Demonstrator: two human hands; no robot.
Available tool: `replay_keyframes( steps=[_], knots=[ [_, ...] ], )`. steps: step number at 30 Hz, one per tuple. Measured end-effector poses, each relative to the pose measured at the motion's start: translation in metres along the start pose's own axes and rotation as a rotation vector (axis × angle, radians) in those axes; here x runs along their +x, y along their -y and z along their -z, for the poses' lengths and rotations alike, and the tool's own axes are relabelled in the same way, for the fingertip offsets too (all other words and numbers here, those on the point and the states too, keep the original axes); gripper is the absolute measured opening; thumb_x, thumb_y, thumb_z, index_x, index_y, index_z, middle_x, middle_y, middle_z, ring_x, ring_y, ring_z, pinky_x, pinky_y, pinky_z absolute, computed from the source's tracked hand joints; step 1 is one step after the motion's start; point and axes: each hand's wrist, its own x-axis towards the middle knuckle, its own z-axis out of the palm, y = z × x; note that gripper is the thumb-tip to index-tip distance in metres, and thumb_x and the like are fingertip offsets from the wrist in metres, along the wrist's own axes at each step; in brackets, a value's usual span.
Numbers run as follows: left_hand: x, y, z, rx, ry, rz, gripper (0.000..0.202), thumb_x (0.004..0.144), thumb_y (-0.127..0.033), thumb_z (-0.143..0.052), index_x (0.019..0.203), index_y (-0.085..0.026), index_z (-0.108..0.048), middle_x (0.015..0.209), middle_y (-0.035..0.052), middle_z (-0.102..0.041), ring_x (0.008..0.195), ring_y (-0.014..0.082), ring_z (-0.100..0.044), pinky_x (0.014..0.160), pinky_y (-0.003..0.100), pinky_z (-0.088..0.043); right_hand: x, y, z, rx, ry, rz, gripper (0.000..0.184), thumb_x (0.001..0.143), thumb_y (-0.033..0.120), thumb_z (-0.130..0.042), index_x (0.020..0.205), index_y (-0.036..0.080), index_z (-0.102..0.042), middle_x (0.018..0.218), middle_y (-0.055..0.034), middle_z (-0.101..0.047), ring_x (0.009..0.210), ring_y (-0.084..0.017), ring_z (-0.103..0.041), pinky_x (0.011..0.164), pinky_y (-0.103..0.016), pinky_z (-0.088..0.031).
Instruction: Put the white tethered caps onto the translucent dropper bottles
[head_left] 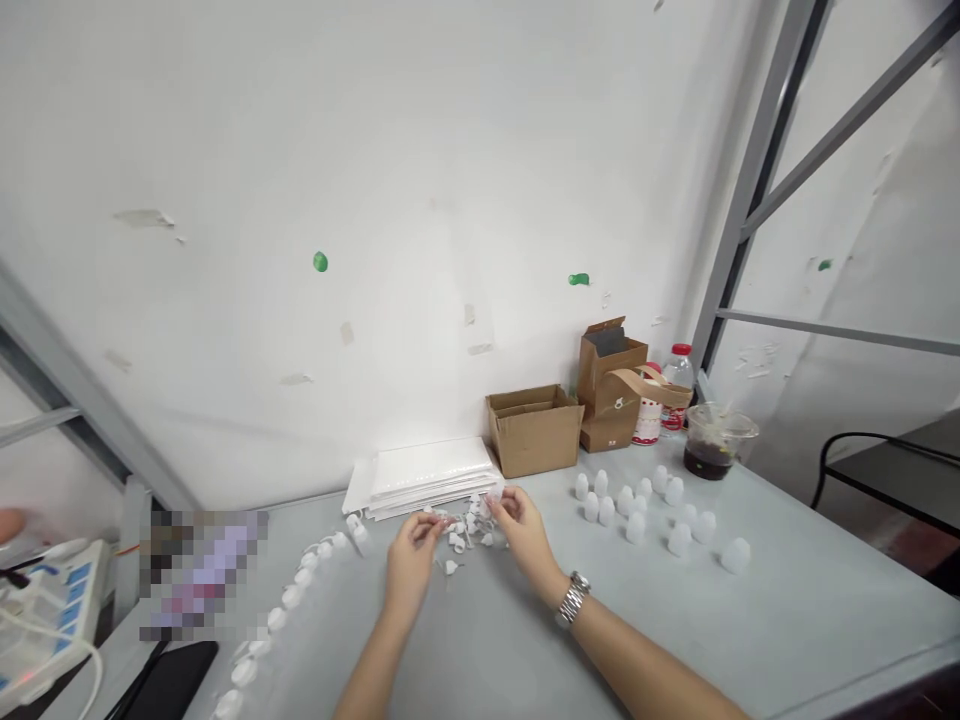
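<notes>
My left hand [411,560] is closed in a pinch at the left edge of a loose pile of small white plastic parts [471,528]. Whatever is between its fingertips is too small to name. On the pile's right side, my right hand [523,528] pinches too, with something pale and whitish at its fingertips that I cannot make out clearly. One white part [450,568] lies apart, just in front of the pile. Off to the right stand several frosted white dome-shaped caps [635,527]. A curved row of round white pieces [291,597] runs along the left.
Behind the pile lies a stack of white flat packs [431,470]. An open cardboard box [536,440], a brown paper bag [606,400], a red-capped bottle [679,375] and a plastic bowl of dark liquid [711,450] line the back right. A black phone [169,680] and power strip [64,625] are left.
</notes>
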Motion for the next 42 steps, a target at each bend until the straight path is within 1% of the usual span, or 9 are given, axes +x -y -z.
replay_keyframes(
  steps=[4, 7, 12, 15, 20, 28, 31, 36, 42],
  knots=[
    [-0.005, -0.003, 0.0, -0.265, -0.045, 0.06, 0.041, 0.06, -0.042, -0.067, 0.089, -0.018, -0.051, 0.066, 0.0045, -0.07, 0.069, 0.0223, -0.067, 0.072, 0.035, -0.047, -0.009, -0.013, -0.004, 0.107, 0.125, -0.083, 0.038, 0.068, 0.052, -0.063, 0.079, 0.02, -0.046, 0.062, 0.0037, -0.054, 0.057, -0.015, -0.058, 0.059, -0.03, -0.046],
    [-0.008, -0.005, -0.004, -0.301, -0.026, 0.06, 0.04, 0.061, -0.041, -0.067, 0.088, -0.018, -0.051, 0.065, 0.004, -0.069, 0.065, 0.0201, -0.066, 0.07, 0.033, -0.047, -0.014, -0.012, -0.006, 0.116, 0.156, -0.089, 0.039, 0.067, 0.052, -0.063, 0.084, 0.019, -0.05, 0.069, 0.0014, -0.057, 0.06, -0.015, -0.058, 0.06, -0.03, -0.047],
    [-0.011, -0.006, -0.007, -0.34, 0.006, 0.062, 0.038, 0.062, -0.036, -0.067, 0.09, -0.018, -0.048, 0.065, 0.0018, -0.068, 0.058, 0.0162, -0.063, 0.066, 0.031, -0.046, -0.02, -0.007, -0.004, -0.176, 0.146, 0.021, 0.033, 0.07, 0.044, -0.063, 0.09, 0.018, -0.061, 0.079, -0.003, -0.06, 0.069, -0.016, -0.054, 0.067, -0.031, -0.045],
    [-0.012, -0.006, -0.006, -0.329, 0.039, 0.045, 0.04, 0.064, -0.035, -0.066, 0.097, -0.018, -0.052, 0.063, 0.0, -0.066, 0.059, 0.0152, -0.061, 0.065, 0.029, -0.046, -0.02, -0.003, -0.001, -0.302, 0.117, 0.102, 0.024, 0.071, 0.038, -0.063, 0.087, 0.019, -0.065, 0.079, -0.0031, -0.059, 0.07, -0.016, -0.052, 0.067, -0.03, -0.045],
    [-0.011, -0.006, -0.005, -0.257, 0.045, 0.044, 0.03, 0.061, -0.04, -0.065, 0.08, -0.016, -0.066, 0.067, 0.003, -0.067, 0.056, 0.0139, -0.056, 0.06, 0.028, -0.046, -0.021, 0.005, 0.001, -0.347, 0.141, 0.138, 0.022, 0.071, 0.035, -0.062, 0.085, 0.019, -0.066, 0.076, -0.0031, -0.057, 0.067, -0.016, -0.052, 0.065, -0.029, -0.045],
    [-0.014, -0.015, -0.003, -0.149, 0.067, 0.079, 0.035, 0.059, -0.045, -0.066, 0.079, -0.017, -0.071, 0.072, 0.004, -0.069, 0.05, 0.0109, -0.047, 0.055, 0.026, -0.042, -0.026, 0.01, 0.0, -0.377, 0.215, 0.145, 0.02, 0.071, 0.031, -0.063, 0.086, 0.018, -0.066, 0.075, -0.0026, -0.055, 0.067, -0.015, -0.052, 0.066, -0.029, -0.045],
    [-0.016, -0.015, -0.003, -0.154, 0.064, 0.09, 0.036, 0.06, -0.045, -0.065, 0.082, -0.018, -0.072, 0.08, 0.0054, -0.069, 0.058, 0.013, -0.052, 0.057, 0.025, -0.041, -0.028, 0.013, 0.0, -0.357, 0.215, 0.141, 0.02, 0.071, 0.029, -0.063, 0.088, 0.018, -0.066, 0.075, -0.0025, -0.054, 0.067, -0.015, -0.051, 0.066, -0.029, -0.045],
    [-0.016, -0.012, -0.002, -0.267, 0.059, 0.171, 0.033, 0.059, -0.043, -0.068, 0.08, -0.018, -0.072, 0.087, 0.0078, -0.07, 0.079, 0.0192, -0.058, 0.066, 0.026, -0.041, -0.028, 0.016, -0.002, -0.233, 0.243, 0.026, 0.023, 0.066, 0.037, -0.067, 0.082, 0.02, -0.069, 0.071, -0.0011, -0.054, 0.066, -0.015, -0.05, 0.064, -0.029, -0.042],
    [-0.017, -0.015, -0.004, -0.462, 0.139, 0.246, 0.032, 0.056, -0.039, -0.072, 0.078, -0.016, -0.072, 0.084, 0.0086, -0.07, 0.08, 0.0192, -0.059, 0.073, 0.029, -0.042, -0.025, 0.013, -0.004, 0.149, 0.461, -0.251, 0.034, 0.065, 0.05, -0.066, 0.071, 0.017, -0.067, 0.062, 0.0017, -0.056, 0.054, -0.011, -0.05, 0.06, -0.027, -0.04]
  ],
)
